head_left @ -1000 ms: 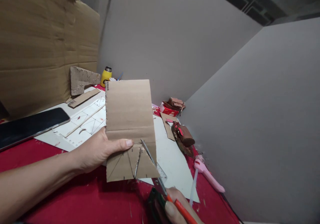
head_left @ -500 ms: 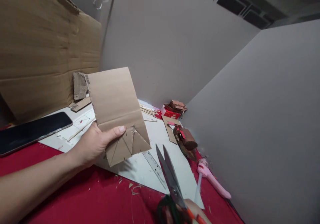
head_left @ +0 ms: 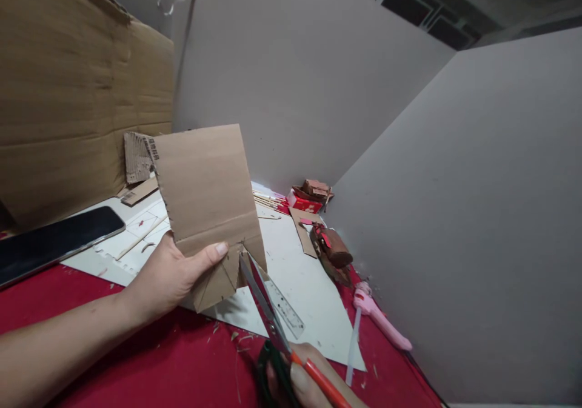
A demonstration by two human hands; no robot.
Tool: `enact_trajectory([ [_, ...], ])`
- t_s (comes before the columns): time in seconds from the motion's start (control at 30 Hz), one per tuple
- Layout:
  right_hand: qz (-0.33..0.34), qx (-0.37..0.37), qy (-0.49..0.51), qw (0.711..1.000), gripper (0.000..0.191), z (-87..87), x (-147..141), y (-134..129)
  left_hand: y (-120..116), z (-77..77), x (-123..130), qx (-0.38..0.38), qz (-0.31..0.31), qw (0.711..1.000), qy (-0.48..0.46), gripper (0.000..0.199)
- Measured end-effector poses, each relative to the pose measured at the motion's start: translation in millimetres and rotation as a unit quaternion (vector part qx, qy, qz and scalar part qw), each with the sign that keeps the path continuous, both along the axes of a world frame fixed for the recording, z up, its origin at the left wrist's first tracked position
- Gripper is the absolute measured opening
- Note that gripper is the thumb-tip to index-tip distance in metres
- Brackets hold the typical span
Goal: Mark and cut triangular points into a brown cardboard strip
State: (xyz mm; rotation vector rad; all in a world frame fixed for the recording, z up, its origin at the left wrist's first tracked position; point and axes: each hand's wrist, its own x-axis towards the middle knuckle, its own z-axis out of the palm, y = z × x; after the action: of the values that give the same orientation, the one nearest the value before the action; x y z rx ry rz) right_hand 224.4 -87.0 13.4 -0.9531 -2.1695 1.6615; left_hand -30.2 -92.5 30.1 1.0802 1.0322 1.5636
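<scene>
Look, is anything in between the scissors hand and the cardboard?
Only the scissors, reaching from the right hand to the cardboard piece's lower part. Nothing else visible is in the way; the ruler lies on the white sheet.

On the cloth a large sheet is spread, with a marked paper laid on its left part and a ruler nearer its front edge. The phone is placed at the left, before the large carton. A glue gun is set right of the sheet, and sticks are gathered behind, left of a small box.
</scene>
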Motion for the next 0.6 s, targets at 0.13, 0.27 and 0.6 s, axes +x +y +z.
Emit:
enact_trajectory([
  [0.13, -0.007, 0.001, -0.005, 1.000, 0.068, -1.1, 1, 0, 0, 2.8, 1, 0.002, 0.007, 1.000, -0.001, 0.054],
  [0.27, -0.020, -0.001, -0.011, 1.000, 0.067, -1.7, -1, -3, -2, 5.1, 2, -0.015, 0.019, 1.000, 0.001, 0.056],
  [0.6, -0.065, 0.002, -0.029, 0.997, 0.066, 4.4, -2, -12, -5, 4.0, 9, -0.029, 0.066, 0.997, -0.002, 0.055],
])
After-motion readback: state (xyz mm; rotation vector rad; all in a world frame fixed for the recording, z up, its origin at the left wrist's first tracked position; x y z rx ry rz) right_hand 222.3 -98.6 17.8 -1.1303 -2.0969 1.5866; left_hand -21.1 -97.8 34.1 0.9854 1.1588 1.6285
